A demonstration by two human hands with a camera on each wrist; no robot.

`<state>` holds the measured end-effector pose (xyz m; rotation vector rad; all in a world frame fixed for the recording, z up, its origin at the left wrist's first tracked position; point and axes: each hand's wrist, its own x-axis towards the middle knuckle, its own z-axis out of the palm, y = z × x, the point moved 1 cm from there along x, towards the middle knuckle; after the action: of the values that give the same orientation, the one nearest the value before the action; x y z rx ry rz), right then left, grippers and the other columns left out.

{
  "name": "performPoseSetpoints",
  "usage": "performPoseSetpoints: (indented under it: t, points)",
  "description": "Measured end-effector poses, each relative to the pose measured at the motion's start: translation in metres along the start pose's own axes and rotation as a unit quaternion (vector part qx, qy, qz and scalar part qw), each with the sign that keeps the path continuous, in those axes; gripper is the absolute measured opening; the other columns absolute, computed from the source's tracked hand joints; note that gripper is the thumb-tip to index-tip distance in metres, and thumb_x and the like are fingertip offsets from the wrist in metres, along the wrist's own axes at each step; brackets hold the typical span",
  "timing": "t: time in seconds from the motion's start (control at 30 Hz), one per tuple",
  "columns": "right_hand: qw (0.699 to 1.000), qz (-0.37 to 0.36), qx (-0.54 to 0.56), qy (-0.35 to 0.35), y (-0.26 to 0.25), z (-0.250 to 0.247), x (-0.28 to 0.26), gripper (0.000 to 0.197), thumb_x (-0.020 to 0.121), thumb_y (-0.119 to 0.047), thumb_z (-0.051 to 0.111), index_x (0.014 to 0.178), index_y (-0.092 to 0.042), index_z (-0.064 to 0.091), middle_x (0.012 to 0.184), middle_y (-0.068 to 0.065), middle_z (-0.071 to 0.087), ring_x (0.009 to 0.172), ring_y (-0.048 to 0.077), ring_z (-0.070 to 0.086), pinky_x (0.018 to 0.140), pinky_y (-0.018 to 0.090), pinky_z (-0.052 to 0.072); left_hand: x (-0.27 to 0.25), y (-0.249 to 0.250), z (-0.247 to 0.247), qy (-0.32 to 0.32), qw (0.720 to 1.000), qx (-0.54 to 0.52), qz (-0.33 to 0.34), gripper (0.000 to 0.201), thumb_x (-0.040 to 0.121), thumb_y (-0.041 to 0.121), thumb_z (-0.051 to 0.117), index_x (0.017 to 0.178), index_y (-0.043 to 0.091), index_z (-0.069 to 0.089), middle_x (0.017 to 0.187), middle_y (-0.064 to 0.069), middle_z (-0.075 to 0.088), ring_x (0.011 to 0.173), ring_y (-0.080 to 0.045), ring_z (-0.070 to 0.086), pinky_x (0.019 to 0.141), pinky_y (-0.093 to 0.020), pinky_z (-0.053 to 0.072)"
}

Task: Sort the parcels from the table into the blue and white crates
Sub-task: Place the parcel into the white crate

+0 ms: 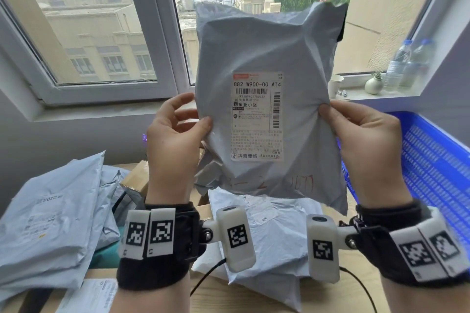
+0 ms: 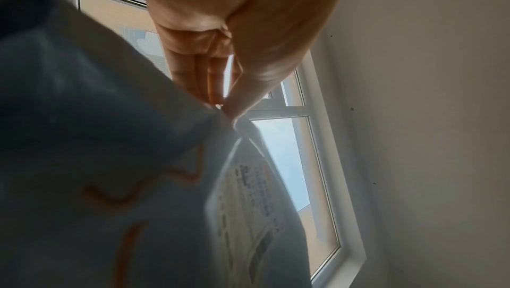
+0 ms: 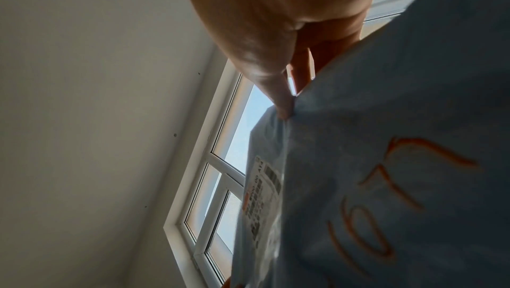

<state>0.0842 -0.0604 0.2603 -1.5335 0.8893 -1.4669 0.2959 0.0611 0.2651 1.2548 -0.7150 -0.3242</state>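
In the head view, the left hand (image 1: 175, 134) and right hand (image 1: 366, 132) are pinching the side edges of a grey plastic mailer parcel (image 1: 269, 109) with a white printed shipping label (image 1: 256, 115), holding it upright at frame centre. A blue perforated plastic crate (image 1: 432, 160) is sitting at right; more grey mailer parcels (image 1: 50, 223) are lying lower left.

In the left wrist view, thumb and fingers (image 2: 193, 70) are clamping the parcel's edge at centre.

In the right wrist view, the thumb (image 3: 276, 87) is pressing the parcel's edge at centre.

1. Wooden table (image 1: 254, 298), light grain, visible near the front edge.
2. Stack of grey poly parcels (image 1: 50, 223) at left.
3. Brown cardboard boxes (image 1: 136, 176) behind.
4. Pale mailer (image 1: 269, 234) centre, label up.
5. Printed paper sheet (image 1: 91, 296) front left.
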Motion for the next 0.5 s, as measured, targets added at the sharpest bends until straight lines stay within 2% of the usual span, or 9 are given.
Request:
performPoseSetpoints:
  t: [0.07, 0.13, 0.27, 0.3, 0.43, 0.5]
  points:
    - [1.000, -0.012, 0.022, 0.015, -0.001, 0.000, -0.003, 0.011, 0.083, -0.021, 0.078, 0.093, -0.024, 0.078, 0.093, -0.006, 0.077, 0.091, 0.015, 0.071, 0.095, 0.045, 0.054, -0.001, 0.002, -0.001, 0.003, 1.000, -0.011, 0.006, 0.042, 0.082, -0.001, 0.073, 0.118, 0.019, 0.062, 0.093, 0.000, 0.069, 0.076, -0.011, 0.064, 0.063, -0.026, 0.051]
    - [0.998, -0.027, 0.042, 0.028, -0.003, -0.001, -0.006, 0.012, 0.083, -0.020, 0.078, 0.094, -0.024, 0.078, 0.096, -0.004, 0.077, 0.091, 0.014, 0.070, 0.096, 0.045, 0.053, -0.003, 0.005, -0.003, -0.004, 1.000, -0.026, 0.013, 0.038, 0.081, -0.001, 0.074, 0.113, 0.019, 0.065, 0.093, 0.000, 0.069, 0.079, -0.012, 0.064, 0.063, -0.026, 0.051]
    - [0.994, -0.063, 0.073, 0.042, -0.006, -0.002, -0.010, 0.018, 0.083, -0.021, 0.077, 0.101, -0.018, 0.078, 0.101, 0.003, 0.076, 0.096, 0.022, 0.068, 0.098, 0.050, 0.051, -0.008, 0.013, -0.006, -0.026, 0.998, -0.052, 0.037, 0.032, 0.082, -0.002, 0.071, 0.103, 0.021, 0.067, 0.096, -0.001, 0.072, 0.082, -0.014, 0.064, 0.069, -0.034, 0.052]
    - [0.994, -0.066, 0.079, 0.047, -0.007, -0.003, -0.010, 0.018, 0.082, -0.022, 0.077, 0.100, -0.018, 0.078, 0.102, 0.003, 0.076, 0.097, 0.023, 0.069, 0.098, 0.051, 0.051, -0.009, 0.015, -0.006, -0.028, 0.997, -0.054, 0.045, 0.031, 0.082, -0.003, 0.071, 0.103, 0.020, 0.067, 0.096, -0.001, 0.072, 0.081, -0.015, 0.064, 0.069, -0.034, 0.052]
    - [0.992, -0.078, 0.091, 0.041, -0.012, -0.001, -0.013, 0.019, 0.082, -0.023, 0.077, 0.100, -0.018, 0.077, 0.103, 0.005, 0.075, 0.101, 0.027, 0.069, 0.098, 0.049, 0.051, -0.010, 0.025, -0.008, -0.028, 0.995, -0.059, 0.078, 0.030, 0.082, -0.006, 0.069, 0.103, 0.015, 0.066, 0.091, 0.002, 0.071, 0.079, -0.012, 0.065, 0.067, -0.019, 0.051]
    - [0.992, -0.083, 0.089, 0.037, -0.014, 0.000, -0.014, 0.020, 0.084, -0.018, 0.076, 0.104, -0.016, 0.077, 0.103, 0.005, 0.075, 0.100, 0.025, 0.069, 0.098, 0.047, 0.052, -0.011, 0.027, -0.008, -0.028, 0.994, -0.060, 0.084, 0.030, 0.083, -0.007, 0.069, 0.101, 0.016, 0.066, 0.089, 0.004, 0.072, 0.077, -0.011, 0.065, 0.067, -0.018, 0.051]
